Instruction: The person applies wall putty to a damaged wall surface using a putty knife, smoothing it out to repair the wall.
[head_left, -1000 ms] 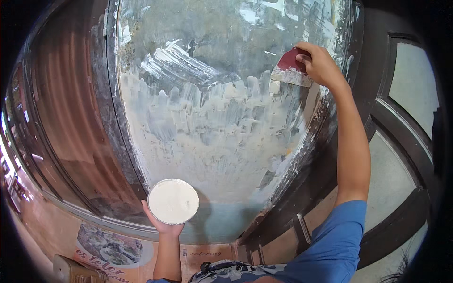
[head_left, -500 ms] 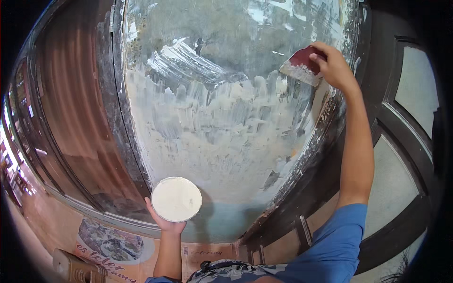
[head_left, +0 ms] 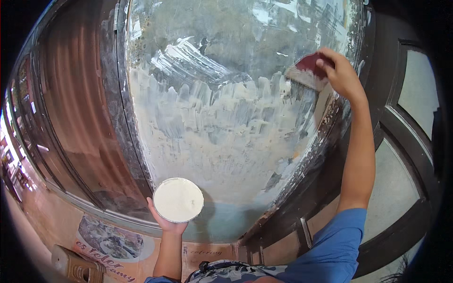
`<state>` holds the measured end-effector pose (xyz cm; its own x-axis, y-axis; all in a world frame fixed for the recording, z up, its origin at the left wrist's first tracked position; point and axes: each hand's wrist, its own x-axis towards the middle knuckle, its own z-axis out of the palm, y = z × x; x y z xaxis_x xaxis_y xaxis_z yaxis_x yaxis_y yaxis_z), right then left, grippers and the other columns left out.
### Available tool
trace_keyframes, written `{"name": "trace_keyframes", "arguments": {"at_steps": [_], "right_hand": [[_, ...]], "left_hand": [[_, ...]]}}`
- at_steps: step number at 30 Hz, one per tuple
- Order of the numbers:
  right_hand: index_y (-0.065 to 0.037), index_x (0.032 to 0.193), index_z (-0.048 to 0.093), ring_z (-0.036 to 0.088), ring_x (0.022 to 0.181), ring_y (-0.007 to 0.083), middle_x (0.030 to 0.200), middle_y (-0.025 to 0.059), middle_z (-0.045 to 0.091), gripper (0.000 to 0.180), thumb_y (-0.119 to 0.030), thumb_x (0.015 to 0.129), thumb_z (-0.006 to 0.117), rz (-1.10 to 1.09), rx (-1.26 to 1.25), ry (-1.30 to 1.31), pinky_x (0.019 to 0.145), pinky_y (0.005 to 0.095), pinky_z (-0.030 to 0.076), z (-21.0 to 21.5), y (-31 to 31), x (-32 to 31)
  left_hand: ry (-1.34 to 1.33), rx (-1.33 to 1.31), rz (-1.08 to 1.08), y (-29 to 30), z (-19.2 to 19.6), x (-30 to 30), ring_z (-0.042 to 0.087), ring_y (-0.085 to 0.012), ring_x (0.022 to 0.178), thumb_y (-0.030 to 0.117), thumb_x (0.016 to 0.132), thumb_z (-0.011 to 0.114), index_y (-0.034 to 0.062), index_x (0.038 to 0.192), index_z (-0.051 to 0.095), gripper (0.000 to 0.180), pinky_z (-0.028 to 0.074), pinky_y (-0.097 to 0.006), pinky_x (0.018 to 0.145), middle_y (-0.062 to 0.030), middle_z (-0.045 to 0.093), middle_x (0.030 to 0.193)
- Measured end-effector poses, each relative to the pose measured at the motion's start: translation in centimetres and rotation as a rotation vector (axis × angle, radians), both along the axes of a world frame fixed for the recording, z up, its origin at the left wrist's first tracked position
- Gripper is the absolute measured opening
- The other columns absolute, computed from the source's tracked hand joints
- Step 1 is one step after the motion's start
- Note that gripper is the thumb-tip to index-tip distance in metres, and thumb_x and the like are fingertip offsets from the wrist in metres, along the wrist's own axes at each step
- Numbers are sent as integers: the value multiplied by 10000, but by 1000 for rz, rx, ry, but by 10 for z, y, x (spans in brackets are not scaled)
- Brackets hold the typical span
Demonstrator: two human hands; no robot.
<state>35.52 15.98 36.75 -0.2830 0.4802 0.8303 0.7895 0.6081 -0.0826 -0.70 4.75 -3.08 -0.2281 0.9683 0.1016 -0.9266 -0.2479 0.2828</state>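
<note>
Putty bowl [head_left: 178, 199], round and shallow and full of off-white filler, sits nearest in the head view, low and centre, cupped from below by the left hand [head_left: 166, 220]; fingers wrap the near rim, clamped on the bowl, holding it level in front of the wall's foot. Under it lies a printed sheet [head_left: 111, 245] on the floor, and a tan box-like object [head_left: 75, 265] at lower left; what it is, I cannot tell.

Blue sleeve [head_left: 330, 245] runs up the right side. At full reach, the right hand [head_left: 342, 75] is closed on the dark red handle of a putty knife [head_left: 306, 70], whose grey blade lies flat against the wall panel [head_left: 226, 141] at upper right.

The panel is grey and patchy. A pale skim coat covers its lower and middle part, ending in a ragged line of upward stroke marks; above that, bare grey with some white streaks [head_left: 188, 61]. Dark door or window frame [head_left: 401, 155] stands just beside the panel on the right; brown corrugated shutter [head_left: 66, 118] on the left.

Judgement: the step in hand is spreading filler along the upper right edge of the coated zone. The blade looks near empty, so the next move likely calls for bringing the knife down to the bowl to reload, then working the bare upper band with even pressure near the frame edge.
</note>
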Motion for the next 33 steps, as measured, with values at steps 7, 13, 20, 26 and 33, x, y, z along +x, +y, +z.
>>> {"name": "trace_keyframes", "arguments": {"at_steps": [7, 13, 20, 26, 33], "right_hand": [[33, 1101, 596, 635, 868, 178, 943, 125, 673, 173, 26, 931, 564, -40, -81, -242, 826, 312, 502, -19, 10, -3], [26, 1146, 603, 627, 869, 187, 987, 133, 670, 207, -42, 951, 616, 2, 45, -10, 858, 318, 504, -3, -2, 2], [57, 1083, 585, 623, 891, 176, 937, 147, 649, 180, 56, 903, 577, 17, 7, -119, 856, 307, 493, -15, 11, -5], [16, 1109, 618, 600, 791, 188, 907, 113, 664, 166, -45, 959, 583, 69, -108, -7, 725, 318, 509, -13, 0, 5], [25, 1141, 610, 635, 844, 179, 970, 128, 690, 199, -18, 948, 587, -51, -85, -135, 801, 315, 515, -7, 13, -13]], "left_hand": [[15, -17, -36, -2, -1, 1, 542, -325, 1257, 751, 907, 362, 138, 1399, 515, 800, 452, -522, 1030, -84, 549, 1401], [-15, -20, -17, -3, -1, 0, 562, -330, 1228, 742, 911, 372, 131, 1391, 521, 791, 473, -522, 1017, -103, 555, 1394], [-8, -31, 4, -4, -5, -3, 555, -334, 1238, 732, 914, 372, 134, 1389, 524, 779, 459, -529, 1028, -99, 557, 1390], [10, 1, -19, -6, -6, -3, 526, -331, 1275, 739, 916, 348, 139, 1425, 486, 799, 436, -527, 1052, -94, 523, 1426], [-33, 5, -34, -2, -8, -4, 528, -331, 1266, 740, 916, 354, 134, 1414, 494, 798, 429, -537, 1053, -95, 536, 1409]]}}
